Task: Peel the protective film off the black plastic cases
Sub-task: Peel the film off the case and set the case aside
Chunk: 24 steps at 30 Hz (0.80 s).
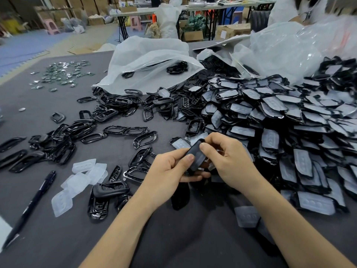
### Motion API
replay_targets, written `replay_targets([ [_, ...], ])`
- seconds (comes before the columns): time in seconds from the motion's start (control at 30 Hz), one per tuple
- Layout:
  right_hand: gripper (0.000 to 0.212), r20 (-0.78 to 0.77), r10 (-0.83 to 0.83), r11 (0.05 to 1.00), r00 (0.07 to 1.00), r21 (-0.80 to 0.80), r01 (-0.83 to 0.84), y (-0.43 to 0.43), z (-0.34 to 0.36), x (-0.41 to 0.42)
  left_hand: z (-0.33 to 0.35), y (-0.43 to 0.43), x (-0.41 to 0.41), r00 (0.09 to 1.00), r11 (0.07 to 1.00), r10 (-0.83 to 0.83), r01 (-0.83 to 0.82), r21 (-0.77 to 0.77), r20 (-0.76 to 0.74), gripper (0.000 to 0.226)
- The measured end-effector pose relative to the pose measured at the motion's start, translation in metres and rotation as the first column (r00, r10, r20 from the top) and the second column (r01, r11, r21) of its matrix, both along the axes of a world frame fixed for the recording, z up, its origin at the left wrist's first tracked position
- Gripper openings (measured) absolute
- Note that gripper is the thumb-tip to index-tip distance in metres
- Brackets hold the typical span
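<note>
Held case: one black plastic case (195, 156) sits between both hands, above the near middle of the worktop (58, 238).
Left hand: the left hand (169, 170) grips the case's lower end, with the thumb laid across its face.
Right hand: the right hand (231, 161) pinches the case's upper end with thumb and fingertips. I cannot tell whether any film has lifted there.
Risk, film: a pinch on too little film would likely slip or tear it, leaving a scrap stuck to the case.
Risk, case: a hard pull against a loose left grip could twist the case free, and it would drop among other black parts.
Risk, pile: the heap of filmed cases (289, 122) lies just beside the right wrist, and an outward elbow swing could start it sliding.
Risk, mixing: peeled films (83, 180) lie near the loose black frames (58, 144), so a stripped case tossed carelessly may land among the wrong parts.
Open room: there is bare cloth at the near left beyond the pen (32, 206), and more toward the left edge.
Crowded: the right side is full up to the plastic bag (150, 60) at the far edge.
</note>
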State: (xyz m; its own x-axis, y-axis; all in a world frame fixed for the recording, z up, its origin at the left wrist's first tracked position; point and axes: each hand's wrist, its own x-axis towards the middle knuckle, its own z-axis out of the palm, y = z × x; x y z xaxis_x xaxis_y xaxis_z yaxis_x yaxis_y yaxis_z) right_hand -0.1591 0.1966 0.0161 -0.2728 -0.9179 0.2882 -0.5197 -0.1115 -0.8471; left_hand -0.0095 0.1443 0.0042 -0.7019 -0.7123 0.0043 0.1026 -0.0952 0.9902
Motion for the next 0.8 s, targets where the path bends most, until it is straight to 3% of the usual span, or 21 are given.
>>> replay_targets([
  [0.33,0.025,0.038,-0.056,0.998,0.998,-0.018,0.057,-0.0003,-0.0041,0.0015,-0.0045,-0.0004,-0.0013,0.985,0.973,0.173,-0.173,-0.150,-0.015,0.025],
  [0.5,0.024,0.076,-0.097,0.994,0.992,-0.043,0.101,-0.0010,-0.0053,0.0003,-0.0026,0.0033,-0.0034,0.989,0.983,0.139,-0.143,-0.116,-0.041,0.022],
  [0.8,0.016,0.115,-0.088,0.995,0.989,-0.040,0.093,-0.0028,-0.0095,0.0028,0.0005,0.0029,-0.0030,0.993,0.989,0.111,-0.114,-0.089,-0.038,0.036],
])
